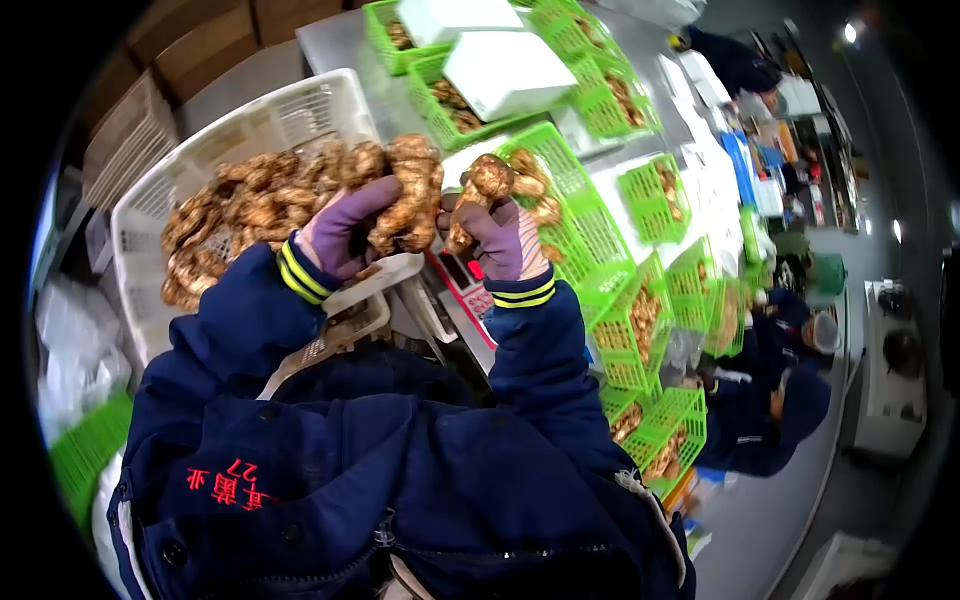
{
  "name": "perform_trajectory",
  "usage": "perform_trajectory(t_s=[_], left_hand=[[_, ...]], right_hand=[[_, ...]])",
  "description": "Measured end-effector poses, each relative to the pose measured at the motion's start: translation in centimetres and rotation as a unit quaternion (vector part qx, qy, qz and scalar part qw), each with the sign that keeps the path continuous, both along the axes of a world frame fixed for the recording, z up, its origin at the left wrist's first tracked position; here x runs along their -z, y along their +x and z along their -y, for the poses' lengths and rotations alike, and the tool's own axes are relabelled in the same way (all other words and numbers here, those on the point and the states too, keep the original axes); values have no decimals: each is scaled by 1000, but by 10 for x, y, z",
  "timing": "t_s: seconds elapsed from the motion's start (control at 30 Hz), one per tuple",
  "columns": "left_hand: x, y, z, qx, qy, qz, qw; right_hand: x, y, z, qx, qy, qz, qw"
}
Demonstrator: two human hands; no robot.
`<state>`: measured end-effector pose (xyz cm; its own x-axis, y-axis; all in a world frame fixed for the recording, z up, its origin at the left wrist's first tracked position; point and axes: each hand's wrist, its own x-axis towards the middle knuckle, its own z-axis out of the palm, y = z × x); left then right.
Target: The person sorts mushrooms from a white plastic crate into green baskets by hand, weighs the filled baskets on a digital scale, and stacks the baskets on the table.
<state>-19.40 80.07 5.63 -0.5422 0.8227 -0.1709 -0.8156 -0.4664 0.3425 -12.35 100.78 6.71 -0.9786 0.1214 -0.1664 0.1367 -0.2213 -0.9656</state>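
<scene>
Smooth Metal, Latticed Plastic, Dull Cloth

The metal worktop (338,46) is giving a smooth, muted sheen at its upper-left corner. Near its left edge, perforated plastic is forming the white crate (340,110). Glossy plastic lattice is making up the green baskets (590,235). The brown mushrooms (410,185) are looking rough, with shiny patches. The jacket (340,480) and gloves (348,220) are showing matt cloth.

Only a narrow gap separates the mushroom (412,185) in the left fingers (362,207) from that in the right fingers (490,232). A bare worktop (348,46) strip allows forward passage. Obstacles: white basket (270,125) wall, left; green basket (582,215), right.
</scene>
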Motion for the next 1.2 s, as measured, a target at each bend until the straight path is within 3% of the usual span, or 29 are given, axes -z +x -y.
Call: perform_trajectory(t_s=[0.03,0.1,0.17,0.27,0.3,0.33,0.4,0.43,0.47,0.53,0.57,0.63,0.77,0.83,0.93,0.97,1.0,1.1,1.17,1.2], left_hand=[[-14,0,-31,52,39,45,997],[-27,3,-93,84,63,-119,987],[-28,15,-148,62,58,-244,966],[9,25,-234,131,-49,-267,954],[9,32,-245,125,-98,-278,947],[46,32,-270,121,-114,-303,938],[42,32,-265,92,-250,-365,892],[41,31,-262,53,-320,-370,871],[19,30,-239,38,-230,-267,935],[-11,15,-190,14,-318,-443,838],[1,6,-170,-18,-238,-424,874],[-2,-3,-115,-41,-239,-316,917],[1,-11,21,-169,-270,-257,912],[10,-3,86,-245,-288,-233,896],[33,12,154,-312,-285,-139,896],[38,21,164,-331,-302,-105,888],[51,28,172,-331,-306,-93,888],[69,44,184,-336,-302,-50,891],[81,48,187,-354,-289,-28,889],[81,48,187,-356,-288,3,889]], right_hand=[[-5,12,-21,24,130,-50,990],[-6,31,-65,118,35,-23,992],[-1,47,-108,134,85,-40,987],[25,72,-157,204,-22,-2,979],[37,81,-169,223,-17,14,975],[28,89,-173,227,22,88,970],[23,102,-177,277,61,204,937],[20,112,-177,264,90,172,945],[27,115,-183,276,164,150,935],[39,113,-206,252,288,123,916],[27,109,-195,258,288,72,919],[-2,90,-161,223,249,42,941],[-21,37,-80,73,168,15,983],[-18,8,-41,-47,254,-28,966],[-1,-42,22,-196,347,-82,913],[-18,-55,52,-257,375,-25,890],[23,-79,64,-295,429,-10,854],[71,-130,125,-391,683,83,611],[99,-147,156,-399,722,194,530],[125,-150,154,-386,734,187,527]])
